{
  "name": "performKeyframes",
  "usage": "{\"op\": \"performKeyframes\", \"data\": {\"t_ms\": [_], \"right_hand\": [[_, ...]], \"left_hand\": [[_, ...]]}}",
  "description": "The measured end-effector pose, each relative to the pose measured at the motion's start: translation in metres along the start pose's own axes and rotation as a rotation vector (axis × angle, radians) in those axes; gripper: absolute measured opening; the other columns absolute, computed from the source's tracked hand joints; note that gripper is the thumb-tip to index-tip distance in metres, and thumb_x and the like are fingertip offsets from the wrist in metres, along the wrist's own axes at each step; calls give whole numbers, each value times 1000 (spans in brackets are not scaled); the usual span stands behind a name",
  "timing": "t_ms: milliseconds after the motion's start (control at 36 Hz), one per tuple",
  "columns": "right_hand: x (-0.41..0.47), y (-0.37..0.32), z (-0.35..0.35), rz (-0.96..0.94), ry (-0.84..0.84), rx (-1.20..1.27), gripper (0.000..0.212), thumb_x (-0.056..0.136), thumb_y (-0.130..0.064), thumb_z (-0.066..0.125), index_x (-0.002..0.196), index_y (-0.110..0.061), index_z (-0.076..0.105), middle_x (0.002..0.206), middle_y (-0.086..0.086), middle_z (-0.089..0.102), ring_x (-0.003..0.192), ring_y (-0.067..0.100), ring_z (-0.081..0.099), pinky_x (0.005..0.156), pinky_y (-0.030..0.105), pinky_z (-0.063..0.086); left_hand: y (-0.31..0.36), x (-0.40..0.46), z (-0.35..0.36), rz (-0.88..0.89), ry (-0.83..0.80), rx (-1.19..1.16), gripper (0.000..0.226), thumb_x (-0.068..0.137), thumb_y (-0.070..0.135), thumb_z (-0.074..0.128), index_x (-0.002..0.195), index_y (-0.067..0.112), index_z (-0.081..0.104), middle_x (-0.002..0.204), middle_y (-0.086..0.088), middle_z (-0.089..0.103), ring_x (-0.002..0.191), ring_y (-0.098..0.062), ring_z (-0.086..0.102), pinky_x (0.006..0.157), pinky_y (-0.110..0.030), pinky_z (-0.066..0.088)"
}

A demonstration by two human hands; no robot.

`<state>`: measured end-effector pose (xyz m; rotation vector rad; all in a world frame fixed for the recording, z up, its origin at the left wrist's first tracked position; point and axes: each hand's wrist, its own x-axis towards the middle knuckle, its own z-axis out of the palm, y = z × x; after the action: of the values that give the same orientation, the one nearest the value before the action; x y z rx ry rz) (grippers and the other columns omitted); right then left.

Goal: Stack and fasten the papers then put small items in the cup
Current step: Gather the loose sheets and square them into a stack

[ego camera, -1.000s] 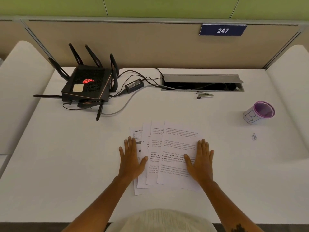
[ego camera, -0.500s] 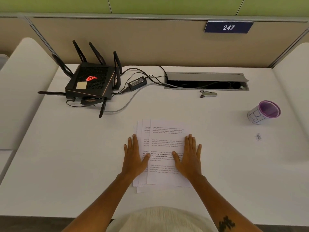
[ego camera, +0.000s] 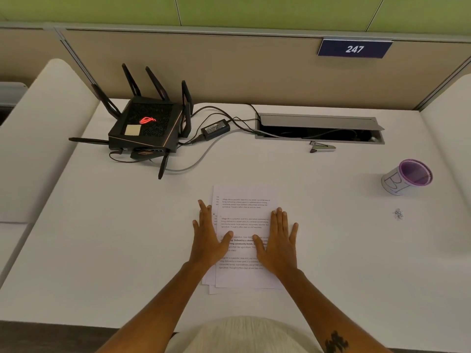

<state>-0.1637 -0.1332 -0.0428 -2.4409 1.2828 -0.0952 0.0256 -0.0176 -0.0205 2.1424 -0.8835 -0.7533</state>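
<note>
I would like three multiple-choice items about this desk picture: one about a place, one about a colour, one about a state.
1. Where is the stapler?
A. just in front of the cable tray
B. inside the cup
C. on the router

2. What colour is the inside of the cup?
A. green
B. purple
C. red

3. How are the left hand and right hand?
A. closed as fists
B. lifted, holding the stapler
C. flat and open on the papers

Answers: 1 A, it lies on the desk before the tray opening; 2 B, rim and inside look purple; 3 C, both palms press the pages.
</note>
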Motion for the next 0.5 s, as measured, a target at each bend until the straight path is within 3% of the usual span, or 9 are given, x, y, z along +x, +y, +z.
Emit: {"op": "performKeyframes", "data": {"t_ms": [361,444,500], "right_hand": [[-1,-11,0,25,-44,-21,95,95,-64,25,167,-6,0,176,10,-5,163,25,-10,130,57,-6],[-1,-12,0,27,-49,-16,96,95,-65,23,167,-7,-1,176,10,-7,163,25,-11,130,56,-7],[-1,-10,0,24,-43,1,95,96,-65,26,167,-8,-1,176,9,-6,163,25,-10,131,55,-8]], "left_hand": [[16,-5,-7,-82,-29,-1,128,97,41,75,158,37,-38,179,6,17,166,-41,4,131,-60,12],[20,-7,-6,-87,-35,-16,129,97,42,75,155,43,-41,177,7,23,165,-43,7,128,-64,21],[22,-9,-7,-88,-23,-73,129,97,41,75,151,51,-42,175,3,29,163,-40,22,122,-63,38]]}}
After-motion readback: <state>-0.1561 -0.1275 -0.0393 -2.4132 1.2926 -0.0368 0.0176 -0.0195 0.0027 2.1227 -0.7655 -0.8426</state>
